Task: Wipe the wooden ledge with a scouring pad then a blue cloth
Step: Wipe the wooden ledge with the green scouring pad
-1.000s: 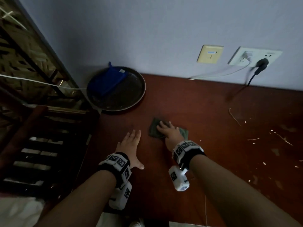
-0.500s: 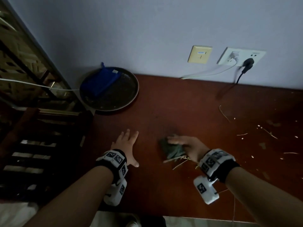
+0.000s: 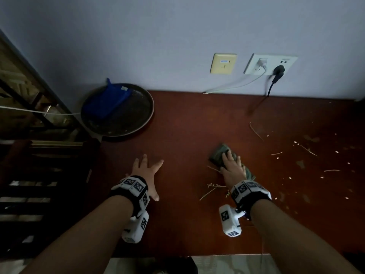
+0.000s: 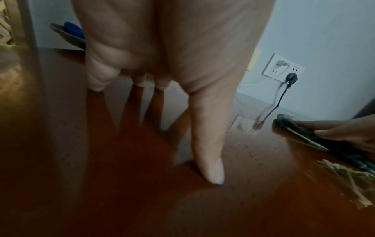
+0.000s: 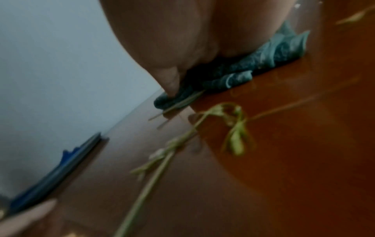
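Green and crumpled, the pad (image 3: 221, 153) lies flat on the red-brown wooden ledge (image 3: 197, 119), right of its middle and well short of the wall (image 3: 177, 36). The right hand (image 3: 232, 168) presses down on it, fingers (image 3: 229, 155) extended and close together over its top, thumb at its left edge; the pad's corners stick out beyond the fingertips and past the wrist. Dry stalks (image 3: 212, 189) lie just beside that hand on its near-left side, and more bits of straw and pale crumbs (image 3: 306, 149) are scattered over the ledge to the right. The left hand (image 3: 147, 175) rests palm down on bare wood, well apart from the pad, its fingers (image 3: 143, 161) straight and spread, holding nothing. At the far left of the ledge, against the wall, sits a round dark tray (image 3: 138, 119) with the blue cloth (image 3: 107, 102) folded inside it. On the wall above are a yellow plate (image 3: 223, 63) and a white socket (image 3: 270, 64) with a white plug and a black plug (image 3: 278, 70) in it.
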A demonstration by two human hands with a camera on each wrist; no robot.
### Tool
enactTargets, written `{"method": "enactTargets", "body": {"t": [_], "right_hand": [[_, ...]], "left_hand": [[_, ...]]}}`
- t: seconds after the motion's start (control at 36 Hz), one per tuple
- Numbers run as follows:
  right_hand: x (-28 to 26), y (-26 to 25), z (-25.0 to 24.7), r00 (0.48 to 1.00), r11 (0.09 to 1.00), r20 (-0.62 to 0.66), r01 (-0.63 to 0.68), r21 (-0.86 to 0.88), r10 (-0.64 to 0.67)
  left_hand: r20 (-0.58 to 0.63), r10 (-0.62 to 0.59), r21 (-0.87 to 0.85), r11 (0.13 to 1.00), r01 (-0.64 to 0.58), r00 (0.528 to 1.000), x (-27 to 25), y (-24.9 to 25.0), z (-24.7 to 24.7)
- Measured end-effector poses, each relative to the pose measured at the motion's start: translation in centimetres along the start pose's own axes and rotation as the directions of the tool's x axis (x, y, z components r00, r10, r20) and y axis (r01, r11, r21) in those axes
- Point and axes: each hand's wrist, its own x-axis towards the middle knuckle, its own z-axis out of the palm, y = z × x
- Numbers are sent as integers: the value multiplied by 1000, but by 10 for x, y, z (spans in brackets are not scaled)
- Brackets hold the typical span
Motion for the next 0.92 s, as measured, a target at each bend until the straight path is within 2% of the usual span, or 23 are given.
{"method": "enactTargets", "body": {"t": [0.19,0.31,0.36,0.39,0.44,0.47,0.53,0.56,0.61,0.67,0.72,0.75,0.78,0.81,0.86,0.92], "right_hand": [[-43,-34,34,997,998,36,67,14,-67],[-67,-49,49,982,985,88,170,-7,-169],[-76,-55,45,958,971,165,237,-8,-233],[-79,-58,40,946,972,224,230,46,-235],[-81,-56,43,923,955,326,114,274,-204],[-83,-59,42,922,898,324,52,437,-211],[-83,-60,36,951,672,300,-169,721,-82],[-82,-58,30,953,567,299,-226,792,-37],[-82,-58,7,929,392,365,-316,864,-57],[-76,-52,-11,954,431,297,-252,867,-40],[-62,-41,-16,996,626,81,-78,776,25],[-55,-36,-16,999,731,-32,-8,682,40],[-47,-31,-17,994,793,-104,29,608,43],[-38,-27,-16,988,828,-143,37,559,53],[-21,-24,-14,981,880,-143,-49,473,132],[-11,-29,-4,982,940,-38,-164,299,183]], "left_hand": [[-20,34,-6,999,-34,999,-3,-2,5],[9,77,7,997,-77,997,-8,-1,11],[30,103,35,994,-104,994,-11,-2,15],[37,115,49,992,-117,993,-13,-3,17],[51,136,79,987,-139,989,-15,-5,21],[58,145,94,984,-150,988,-17,-7,23],[67,166,117,978,-173,984,-18,-11,26],[67,177,124,975,-184,982,-18,-13,26],[60,193,132,971,-200,979,-18,-17,28],[51,200,134,969,-205,978,-17,-18,30],[40,203,130,970,-206,978,-18,-18,32],[38,204,126,970,-207,978,-18,-18,32],[38,206,122,970,-209,978,-18,-18,32],[40,207,118,971,-210,978,-18,-18,32],[43,210,107,971,-213,977,-17,-19,32],[41,216,100,971,-219,976,-16,-19,32]]}}
